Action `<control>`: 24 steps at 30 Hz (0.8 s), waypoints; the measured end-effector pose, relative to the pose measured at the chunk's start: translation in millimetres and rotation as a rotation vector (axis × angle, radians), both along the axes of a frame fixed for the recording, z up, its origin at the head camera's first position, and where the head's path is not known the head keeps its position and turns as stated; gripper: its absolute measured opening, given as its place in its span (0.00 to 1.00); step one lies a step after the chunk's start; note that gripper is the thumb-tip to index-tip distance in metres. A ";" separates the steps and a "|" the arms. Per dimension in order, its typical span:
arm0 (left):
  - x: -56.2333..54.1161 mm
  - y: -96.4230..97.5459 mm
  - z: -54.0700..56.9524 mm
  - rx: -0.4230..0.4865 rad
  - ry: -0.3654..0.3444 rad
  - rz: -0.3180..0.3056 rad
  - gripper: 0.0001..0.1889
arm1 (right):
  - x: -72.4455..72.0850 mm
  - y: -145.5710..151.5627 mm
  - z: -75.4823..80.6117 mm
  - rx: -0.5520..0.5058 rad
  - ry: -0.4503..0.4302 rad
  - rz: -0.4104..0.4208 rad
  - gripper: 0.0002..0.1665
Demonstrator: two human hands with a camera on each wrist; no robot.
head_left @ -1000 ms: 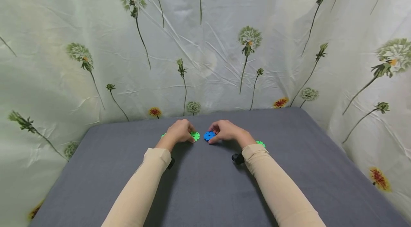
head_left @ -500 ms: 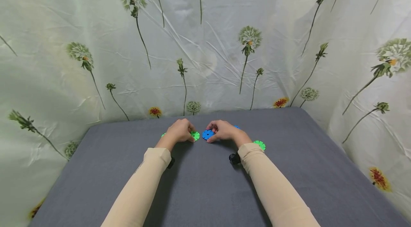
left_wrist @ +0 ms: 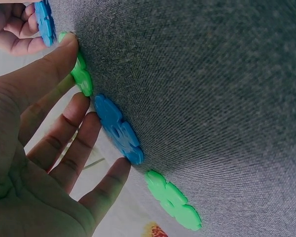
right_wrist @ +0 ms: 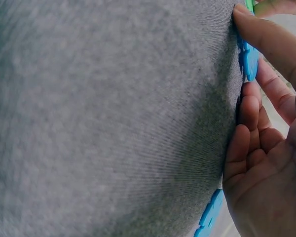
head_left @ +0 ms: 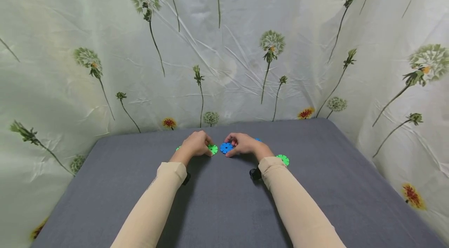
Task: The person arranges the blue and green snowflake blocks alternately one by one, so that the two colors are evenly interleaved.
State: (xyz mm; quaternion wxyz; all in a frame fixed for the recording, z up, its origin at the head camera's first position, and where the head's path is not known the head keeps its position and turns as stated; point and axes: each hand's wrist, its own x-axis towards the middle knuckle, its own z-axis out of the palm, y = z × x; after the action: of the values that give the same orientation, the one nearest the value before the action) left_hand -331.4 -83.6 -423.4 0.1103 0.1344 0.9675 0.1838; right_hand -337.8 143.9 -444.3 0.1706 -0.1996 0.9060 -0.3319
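Note:
Side by side on the grey cloth, two notched plastic discs sit between my hands. My left hand (head_left: pixel 197 143) holds the green disc (head_left: pixel 213 149) by its edges, thumb on the near side and a finger opposite. My right hand (head_left: pixel 245 143) holds the blue disc (head_left: pixel 226 148) the same way, with a narrow gap between the two discs. In the left wrist view, another blue disc (left_wrist: pixel 119 129) lies beside my left fingertips, and a second green disc (left_wrist: pixel 173 200) lies beyond it. My left hand hides most of these from the head view.
Past my right hand lies another blue disc (head_left: pixel 258 139), partly hidden. One more green disc (head_left: pixel 283 159) shows beside my right cuff. Behind the grey-covered table (head_left: pixel 224 209) hangs a pale curtain (head_left: pixel 231 45) printed with dandelions.
My right hand has slid slightly left with its blue disc, closer to the green one. More of the discs near my right wrist now shows. My left hand stays in place.

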 end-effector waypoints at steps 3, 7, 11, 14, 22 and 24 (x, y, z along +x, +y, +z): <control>1.3 0.6 0.5 0.008 -0.003 0.001 0.20 | 0.3 0.6 -1.6 -0.007 -0.004 -0.003 0.28; 1.5 1.0 0.0 0.008 -0.004 0.005 0.20 | 0.1 0.5 -2.4 -0.016 0.001 -0.003 0.27; 0.1 0.7 -1.8 0.005 0.000 0.002 0.20 | 0.0 0.5 -2.3 -0.020 0.011 0.003 0.27; -0.5 0.4 -2.5 0.008 -0.001 0.001 0.20 | 1.1 0.6 -1.7 -0.025 0.014 0.004 0.27; 0.0 -0.2 -1.1 0.013 -0.003 0.004 0.20 | 1.7 1.8 -2.3 -0.041 0.005 0.001 0.28; 0.1 -0.3 -1.0 0.013 -0.002 0.003 0.20 | 1.5 2.1 -2.5 -0.044 0.004 0.002 0.28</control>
State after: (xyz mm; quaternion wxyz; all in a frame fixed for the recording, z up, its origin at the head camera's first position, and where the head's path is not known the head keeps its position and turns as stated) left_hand -331.3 -83.9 -424.3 0.1101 0.1335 0.9663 0.1903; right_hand -336.3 145.9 -446.8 0.1649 -0.2047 0.8987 -0.3512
